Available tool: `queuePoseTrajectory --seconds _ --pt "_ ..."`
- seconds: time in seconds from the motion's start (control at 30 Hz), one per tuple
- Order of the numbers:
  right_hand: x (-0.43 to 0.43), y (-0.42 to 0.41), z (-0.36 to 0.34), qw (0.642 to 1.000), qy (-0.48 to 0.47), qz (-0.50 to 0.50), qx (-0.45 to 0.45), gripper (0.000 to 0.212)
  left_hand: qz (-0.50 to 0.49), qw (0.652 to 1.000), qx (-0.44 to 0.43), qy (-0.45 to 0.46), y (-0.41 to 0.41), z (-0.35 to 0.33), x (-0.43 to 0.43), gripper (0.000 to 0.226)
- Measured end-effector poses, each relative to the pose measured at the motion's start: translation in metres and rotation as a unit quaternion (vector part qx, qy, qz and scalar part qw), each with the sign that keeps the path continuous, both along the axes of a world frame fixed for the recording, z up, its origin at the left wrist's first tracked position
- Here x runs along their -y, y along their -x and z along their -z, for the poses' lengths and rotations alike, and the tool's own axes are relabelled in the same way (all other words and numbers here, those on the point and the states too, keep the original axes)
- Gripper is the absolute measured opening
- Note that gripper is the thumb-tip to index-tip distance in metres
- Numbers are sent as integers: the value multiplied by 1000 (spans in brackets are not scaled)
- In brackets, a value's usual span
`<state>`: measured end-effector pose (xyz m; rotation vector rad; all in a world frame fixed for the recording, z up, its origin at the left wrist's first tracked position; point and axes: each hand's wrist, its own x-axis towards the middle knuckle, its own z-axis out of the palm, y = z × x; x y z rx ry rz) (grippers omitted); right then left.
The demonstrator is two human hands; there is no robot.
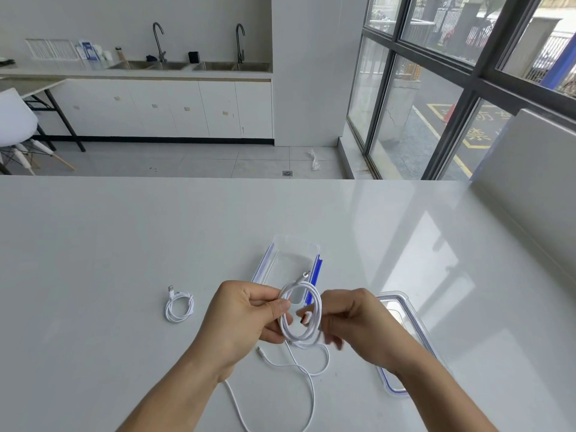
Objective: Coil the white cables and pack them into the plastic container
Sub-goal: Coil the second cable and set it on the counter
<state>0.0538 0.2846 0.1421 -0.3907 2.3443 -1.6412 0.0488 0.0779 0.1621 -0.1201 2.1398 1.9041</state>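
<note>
My left hand [246, 319] pinches a coil of white cable [318, 310] at its left side, held above the table. On the coil's right side, my right hand [358, 325] grips the same cable. One plug end sticks up from the coil toward the clear plastic container [280, 260], which stands open just behind my hands with blue clips on its sides. A loose white cable [307, 381] trails over the table below my hands. A second white cable [179, 308], coiled, lies on the table to the left.
The container's clear lid [411, 325] with blue trim lies flat to the right, partly under my right forearm. The white table [124, 244] stretches wide to the left and back. A grey wall panel rises at the table's right edge.
</note>
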Motion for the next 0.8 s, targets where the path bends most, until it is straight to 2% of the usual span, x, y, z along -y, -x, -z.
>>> queuePoseTrajectory --seconds 0.07,0.2,0.23,0.3,0.43,0.53,0.63,0.73,0.8 --pt "0 1 5 991 124 18 48 31 -4 1000 -4 22 0 1 3 20" --pt "-1 -2 16 946 305 17 112 49 -19 998 -13 58 0 2 7 22" --pt "0 -4 17 943 316 -1 103 55 -23 998 -12 59 0 3 8 22" --pt "4 -8 21 961 271 -16 50 54 -26 998 -11 59 0 4 8 22" --pt "18 -11 23 980 191 51 -16 20 -34 997 -21 70 0 6 5 23" --pt "20 -12 19 977 189 100 -23 10 -48 996 -19 67 1 7 5 25" --pt "15 -12 17 937 303 174 -5 36 -73 995 -27 61 1 10 7 25" --pt "16 -11 10 876 422 228 56 25 -94 993 -46 47 1 13 7 22" --pt "15 -10 9 852 445 255 106 22 -102 992 -60 40 1 15 6 20"
